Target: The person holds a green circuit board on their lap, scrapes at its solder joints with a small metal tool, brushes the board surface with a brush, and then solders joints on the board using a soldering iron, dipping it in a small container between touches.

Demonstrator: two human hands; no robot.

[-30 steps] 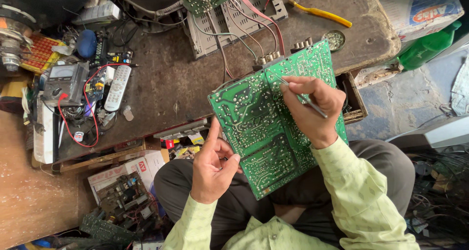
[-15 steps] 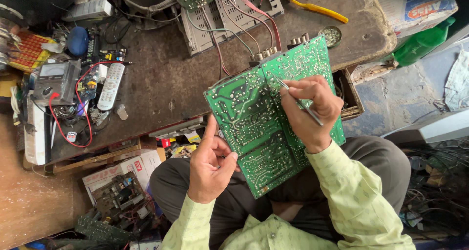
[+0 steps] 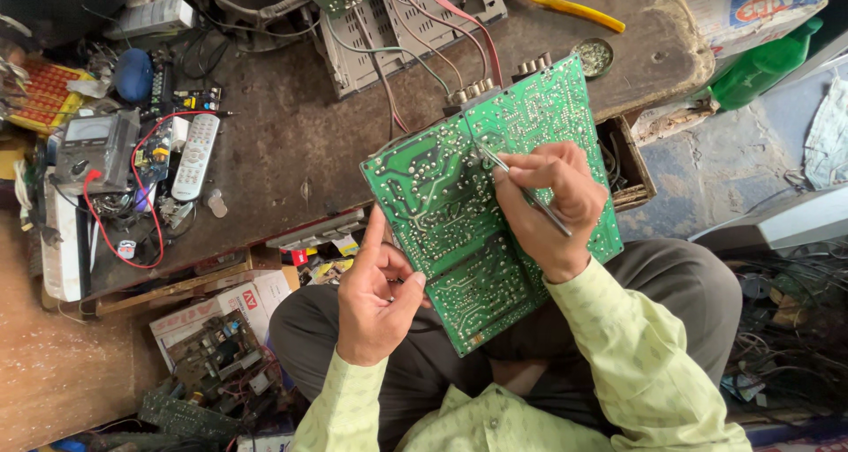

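Right hand gripped thin metal tool, tip touching green circuit board. Left hand pinched board's lower left edge, forefinger raised. Board tilted over lap, beside cluttered workbench.

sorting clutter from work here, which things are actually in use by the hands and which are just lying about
In use:
green circuit board, steadied by the left hand
thin metal tool, in the right hand, tip on the board

Lying about:
white remote
meter with red lead
yellow-handled tool
green bottle
small round tin
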